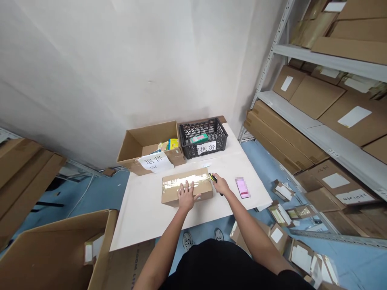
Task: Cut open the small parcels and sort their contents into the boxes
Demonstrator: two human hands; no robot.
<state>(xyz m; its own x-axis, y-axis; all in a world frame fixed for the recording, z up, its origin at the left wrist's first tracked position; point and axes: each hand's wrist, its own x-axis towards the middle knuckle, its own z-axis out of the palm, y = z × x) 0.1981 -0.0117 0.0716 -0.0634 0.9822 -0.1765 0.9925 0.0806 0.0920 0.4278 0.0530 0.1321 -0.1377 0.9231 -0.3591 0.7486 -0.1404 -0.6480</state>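
Fingers of the left hand (186, 197) lie spread over the taped top of the box (169, 195); those of the right hand (221, 185) wrap a cutter (213, 178) at the box's right end. The box lies on the table (137, 215), a phone (242, 188) to its right, a carton (132, 164) and basket (189, 152) beyond.

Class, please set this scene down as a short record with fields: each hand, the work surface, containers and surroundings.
Left hand: resting on a taped cardboard box
Right hand: gripping a yellow-and-black tool at the box's right end
Work surface: white table
Containers: open carton and, to its right, a black basket, both at the table's far side
Right of box: phone, lying flat
Shelving: metal rack at right, loaded with cartons
Floor: blue, with parcels at right
Unclear: whether a blade touches the box
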